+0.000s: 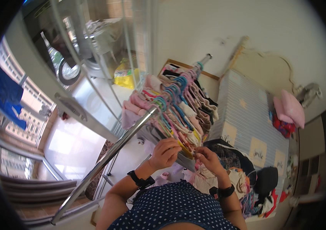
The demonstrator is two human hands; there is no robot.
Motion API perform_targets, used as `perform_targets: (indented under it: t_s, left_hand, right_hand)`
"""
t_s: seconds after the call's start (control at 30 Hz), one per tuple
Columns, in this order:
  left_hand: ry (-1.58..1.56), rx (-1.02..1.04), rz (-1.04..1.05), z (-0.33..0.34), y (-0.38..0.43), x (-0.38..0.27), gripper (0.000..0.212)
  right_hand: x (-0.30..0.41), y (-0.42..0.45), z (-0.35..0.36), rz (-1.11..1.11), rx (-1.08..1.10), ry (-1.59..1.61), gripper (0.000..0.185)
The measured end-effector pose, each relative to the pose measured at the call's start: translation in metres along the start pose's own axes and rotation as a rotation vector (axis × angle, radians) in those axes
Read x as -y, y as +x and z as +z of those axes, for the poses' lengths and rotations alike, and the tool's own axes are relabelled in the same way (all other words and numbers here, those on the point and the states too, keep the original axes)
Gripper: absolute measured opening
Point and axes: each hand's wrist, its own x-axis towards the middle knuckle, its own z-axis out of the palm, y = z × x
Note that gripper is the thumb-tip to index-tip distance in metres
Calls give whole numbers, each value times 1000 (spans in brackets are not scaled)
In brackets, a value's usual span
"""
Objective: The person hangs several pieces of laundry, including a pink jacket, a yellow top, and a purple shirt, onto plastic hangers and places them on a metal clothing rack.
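Observation:
Many small garments (187, 112) hang from coloured hangers (177, 86), crowded along a shiny metal clothes rail (134, 128). In front of the nearest garments is my left hand (166, 153), its fingers curled beside a yellow hanger or garment edge (184, 149); whether it grips anything is unclear. My right hand (209, 161) is just to the right, thumb and forefinger close together at the edge of the hanging clothes; what lies between them is too small to tell. A grey garment (186, 161) hangs below and between both hands.
A bed (246, 112) with a striped cover stands on the right, with pink pillows (289, 110). Heaped clothes (237, 178), loose hangers (246, 202) and a black cap-like item (267, 179) lie at its near end. Sliding glass doors (94, 57) stand on the left.

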Motion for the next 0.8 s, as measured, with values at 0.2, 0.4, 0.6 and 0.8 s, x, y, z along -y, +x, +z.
perform_targets:
  t_s: [0.2, 0.4, 0.6, 0.8]
  left_hand:
    - [-311, 298, 146, 55, 22, -27, 31]
    - [-415, 519, 230, 117, 47, -67, 28]
    - [-492, 815, 215, 193, 34, -103, 22]
    - [-654, 1114, -42, 290, -5, -140, 15]
  right_hand:
    - [-33, -45, -32, 54, -185, 57, 29]
    - [-75, -123, -56, 81, -408, 152, 25]
    - [-147, -207, -78, 220, -643, 290, 25]
    - [-201, -292, -102, 365, -859, 457, 25]
